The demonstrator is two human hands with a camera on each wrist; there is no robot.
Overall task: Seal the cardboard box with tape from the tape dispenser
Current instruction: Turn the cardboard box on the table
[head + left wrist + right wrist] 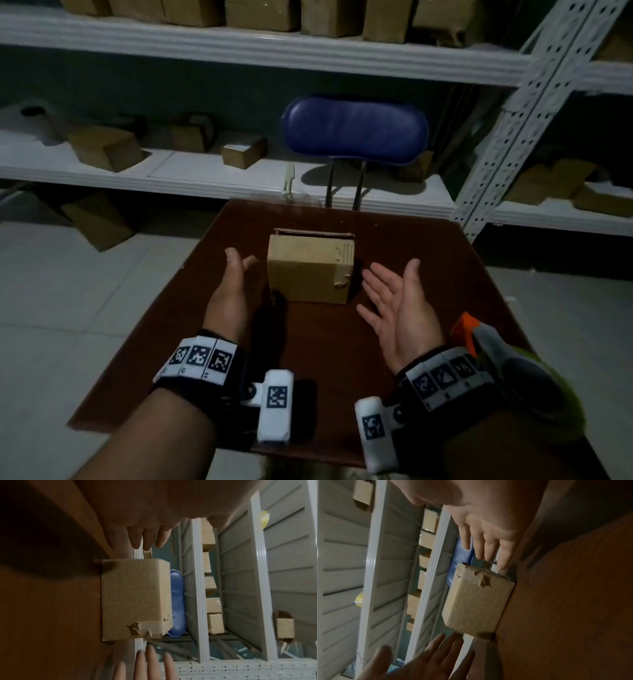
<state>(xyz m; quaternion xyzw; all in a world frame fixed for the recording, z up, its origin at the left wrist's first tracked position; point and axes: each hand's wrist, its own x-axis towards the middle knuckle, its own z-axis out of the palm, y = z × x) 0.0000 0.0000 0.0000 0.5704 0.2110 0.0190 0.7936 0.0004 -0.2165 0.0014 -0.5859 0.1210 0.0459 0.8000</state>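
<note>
The cardboard box (310,270) sat upright near the middle of the dark red-brown table (428,260), and both hands flanked it without touching. The left hand (233,284) stood edge-on just beside the box's left wall, fingers straight and close together, holding nothing. The right hand (397,301) waited palm-up a little off the right wall, fingers straight and loosely spread, empty too.

As for progress, sealing looked barely begun: the top flaps lay folded down, with one edge at the back raised a touch, and no fresh strip ran across them. A crumpled, torn scrap of brown tape (137,628) clung to the near right corner, wrinkled and peeling. The orange and white tape dispenser (479,339) lay at the table's right edge, behind the right wrist, apparently untouched. Picking it up and running tape over the seam was all left to do.

The box was matte kraft board, square-edged, slightly scuffed at that corner. The tabletop looked smooth. A blue padded chair back (354,130), rounded and glossy, stood beyond.
</note>
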